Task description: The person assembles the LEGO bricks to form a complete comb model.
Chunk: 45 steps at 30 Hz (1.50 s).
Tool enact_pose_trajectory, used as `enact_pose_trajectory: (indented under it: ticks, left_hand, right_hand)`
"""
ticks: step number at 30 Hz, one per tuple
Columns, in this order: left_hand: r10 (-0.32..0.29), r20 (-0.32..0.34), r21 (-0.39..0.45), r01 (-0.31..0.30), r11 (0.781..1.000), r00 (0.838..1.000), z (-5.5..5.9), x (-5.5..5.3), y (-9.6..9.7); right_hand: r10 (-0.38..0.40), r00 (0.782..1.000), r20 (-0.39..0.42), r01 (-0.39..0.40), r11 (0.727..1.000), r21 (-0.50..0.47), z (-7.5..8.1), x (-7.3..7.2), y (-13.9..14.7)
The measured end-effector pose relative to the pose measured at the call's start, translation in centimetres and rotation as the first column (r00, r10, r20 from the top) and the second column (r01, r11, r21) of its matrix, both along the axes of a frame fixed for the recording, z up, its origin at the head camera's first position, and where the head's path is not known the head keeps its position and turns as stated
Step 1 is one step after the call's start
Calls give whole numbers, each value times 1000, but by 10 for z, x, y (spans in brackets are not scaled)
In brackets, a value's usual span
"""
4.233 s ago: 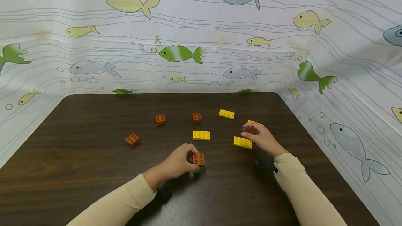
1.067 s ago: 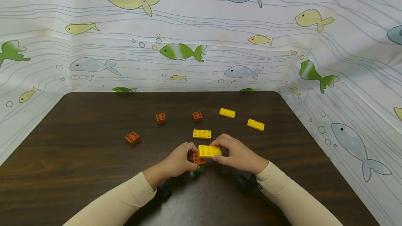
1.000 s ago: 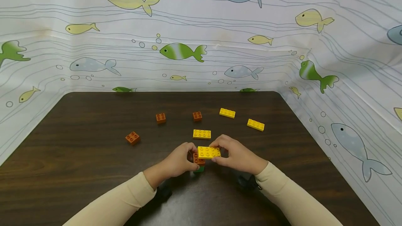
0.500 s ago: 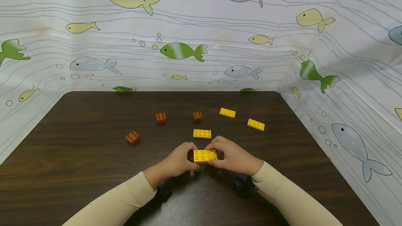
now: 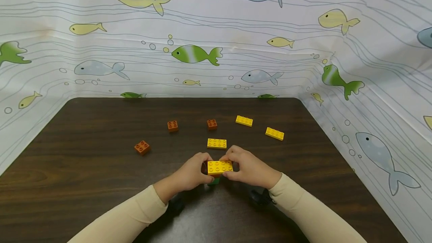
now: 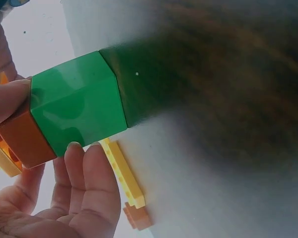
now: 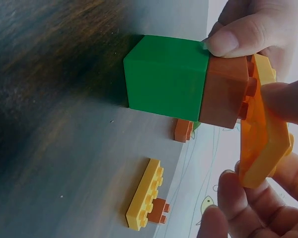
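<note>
One yellow brick (image 5: 220,167) poised, not yet seated

Step in hand, as I judge it: capping a small upright stack. At the base, a green block (image 7: 166,79) stands on the tabletop (image 5: 84,183); an orange brick (image 7: 223,89) sits flush on top of it.

My left hand (image 5: 192,172) is curled round the stack, thumb at the green-orange seam. My right hand (image 5: 249,167) pinches the yellow brick by its overhanging half, thumb and fingers no wider apart than the brick needs.

Position: yellow lies over orange and overhangs to my right. It is tilted; orange studs show in the gap beneath. Cannot tell whether any edge already touches.

Next move, my reading: level the yellow brick, match its left half to the studs, then press straight down while the left hand steadies the stack. Pushing on the overhang alone could tip it.

Loose beyond my hands: three yellow spares (image 5: 217,143), three orange spares (image 5: 142,147), all well apart from the stack.
</note>
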<state>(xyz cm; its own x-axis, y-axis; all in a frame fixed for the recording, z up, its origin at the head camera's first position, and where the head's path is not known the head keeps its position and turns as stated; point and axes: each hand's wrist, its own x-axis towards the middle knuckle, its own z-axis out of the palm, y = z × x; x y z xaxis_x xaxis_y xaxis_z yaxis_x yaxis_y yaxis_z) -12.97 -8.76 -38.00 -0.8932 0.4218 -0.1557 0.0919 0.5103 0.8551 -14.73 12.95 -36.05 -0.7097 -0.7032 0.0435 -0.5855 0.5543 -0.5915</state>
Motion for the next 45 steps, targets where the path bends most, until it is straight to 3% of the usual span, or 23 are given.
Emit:
enact_pose_trajectory:
  ticks: [10,20,45]
  left_hand:
    - [-42,-68,-14,41,999,997,5,4,-5]
    - [-35,-136,-59,27,998,990,11,3,-11]
    - [-25,-74,-89,18,996,997,14,0,-10]
  right_hand:
    - [-21,1000,-10,21,1000,16,1,1,-2]
    - [-30,999,11,30,999,16,3,2,-2]
    - [-26,999,18,26,1000,7,-6,0,-2]
